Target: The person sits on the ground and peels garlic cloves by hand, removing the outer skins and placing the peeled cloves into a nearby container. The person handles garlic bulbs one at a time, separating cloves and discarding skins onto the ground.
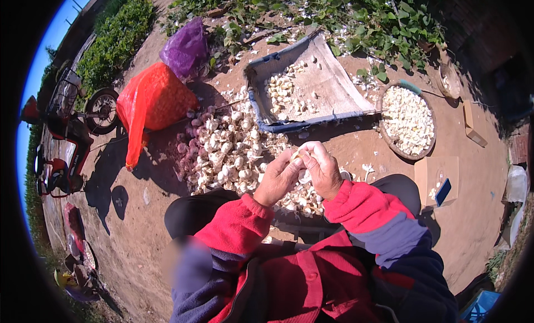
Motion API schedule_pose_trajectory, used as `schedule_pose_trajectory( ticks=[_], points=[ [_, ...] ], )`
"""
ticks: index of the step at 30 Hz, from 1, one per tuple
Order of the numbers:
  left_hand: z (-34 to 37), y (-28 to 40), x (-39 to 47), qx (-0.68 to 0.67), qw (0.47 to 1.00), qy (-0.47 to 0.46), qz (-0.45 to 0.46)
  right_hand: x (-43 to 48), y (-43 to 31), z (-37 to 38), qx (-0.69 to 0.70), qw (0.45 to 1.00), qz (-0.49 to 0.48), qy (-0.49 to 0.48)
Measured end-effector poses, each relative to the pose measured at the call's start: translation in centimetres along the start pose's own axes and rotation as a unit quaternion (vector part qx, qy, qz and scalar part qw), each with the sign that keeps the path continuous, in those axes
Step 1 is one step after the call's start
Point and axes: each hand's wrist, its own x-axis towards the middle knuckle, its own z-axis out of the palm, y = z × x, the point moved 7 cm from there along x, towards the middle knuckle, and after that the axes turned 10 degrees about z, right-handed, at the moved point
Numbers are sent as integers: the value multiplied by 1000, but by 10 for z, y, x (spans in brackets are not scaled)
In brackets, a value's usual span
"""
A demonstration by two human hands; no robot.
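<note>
My left hand (277, 178) and my right hand (322, 168) meet in front of me, fingertips pinched together on a small pale garlic clove (297, 156). Fingers cover most of the clove. Beneath and to the left spreads a heap of whole garlic bulbs (227, 150), white in the middle and purplish at its left side. Loose skins and garlic pieces (298, 200) lie between my knees. Beyond my hands, a cloth-lined scoop basket (333, 89) with a blue-wrapped rim holds scattered cloves (280, 89). A round basket (388, 146) to its right is full of peeled cloves (409, 120).
An orange-red mesh sack (160, 98) and a purple mesh bag (185, 48) stand at the left, near a parked scooter (66, 148). To the right, an open cardboard box (444, 173) has a dark blue flat object (443, 192) at its edge. Green plants (367, 18) border the far side.
</note>
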Motion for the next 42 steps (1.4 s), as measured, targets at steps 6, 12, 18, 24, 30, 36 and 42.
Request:
schedule_pose_trajectory(
  ticks=[6,12,18,24,30,36,42],
  points=[
    [-5,-5,-1,7,999,-34,-32,-3,-38,-1,-240,959,-146,-44],
    [3,-1,-6,-58,997,-41,-30,-15,-42,6,-279,936,-214,14],
    [7,14,-8,-73,991,-99,-52,-9,-32,-1,-103,989,-66,-78],
    [8,12,-6,71,995,-67,-3,-11,-26,-4,-111,990,-20,-85],
    [10,11,-7,94,993,-72,29,-10,-14,2,79,993,21,-80],
    [17,15,-6,-23,996,-87,6,-17,-6,-1,253,935,218,-119],
    [18,19,-4,-138,986,-88,-23,-3,-15,-11,283,930,188,-138]
  ],
)
